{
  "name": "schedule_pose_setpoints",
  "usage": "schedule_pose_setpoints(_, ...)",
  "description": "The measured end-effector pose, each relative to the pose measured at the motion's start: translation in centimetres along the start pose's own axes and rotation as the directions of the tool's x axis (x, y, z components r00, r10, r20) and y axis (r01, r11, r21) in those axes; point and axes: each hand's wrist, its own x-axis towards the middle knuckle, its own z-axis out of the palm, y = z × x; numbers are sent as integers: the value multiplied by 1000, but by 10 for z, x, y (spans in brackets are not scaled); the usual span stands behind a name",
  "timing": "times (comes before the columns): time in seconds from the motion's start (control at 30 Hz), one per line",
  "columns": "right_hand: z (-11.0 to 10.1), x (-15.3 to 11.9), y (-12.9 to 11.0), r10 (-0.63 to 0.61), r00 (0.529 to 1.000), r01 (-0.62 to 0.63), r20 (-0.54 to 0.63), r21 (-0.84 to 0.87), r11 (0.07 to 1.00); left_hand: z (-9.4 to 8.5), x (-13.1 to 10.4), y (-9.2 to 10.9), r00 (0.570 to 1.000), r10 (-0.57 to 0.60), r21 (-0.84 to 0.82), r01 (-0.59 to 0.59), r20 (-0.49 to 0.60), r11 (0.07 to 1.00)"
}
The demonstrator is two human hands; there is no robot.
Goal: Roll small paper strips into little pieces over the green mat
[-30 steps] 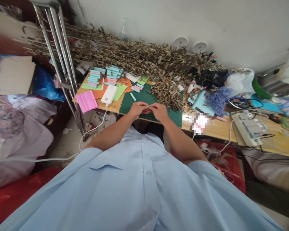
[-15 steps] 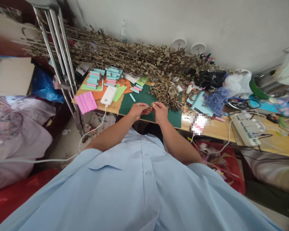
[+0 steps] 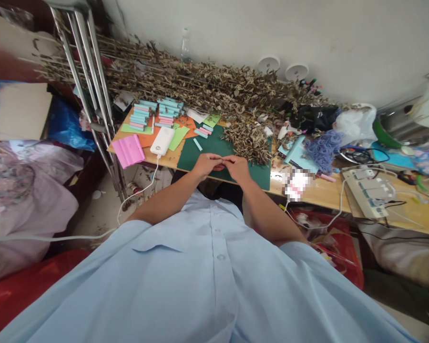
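Fingertips have drawn together since the last frame: my left hand [image 3: 205, 165] and right hand [image 3: 237, 168] meet by the bench's [image 3: 327, 194] front edge, can't tell if they're gripping anything. Dried leaves [image 3: 249, 139] sit on the green mat [image 3: 260, 175], probably for easy reach.

We see a cluttered craft workspace: dried stems [image 3: 200, 78], paper rolls [image 3: 140, 114] and yarn [image 3: 324, 148] crowd the wooden bench [image 3: 316, 193].
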Motion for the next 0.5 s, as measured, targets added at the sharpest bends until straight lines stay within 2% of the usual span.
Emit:
schedule_pose_setpoints(0.2,-2,1,2,23,998,-20,57,-58,998,0,-1,-4,1000,-24,-3,24,-12,1000)
schedule_pose_setpoints(0.37,-4,0,6,-55,997,63,49,-181,982,2,2,-1,995,-85,-5,85,-54,996)
schedule_pose_setpoints(0.5,-5,0,2,-145,984,164,102,-224,961,2,3,4,988,-130,-48,126,-88,991)
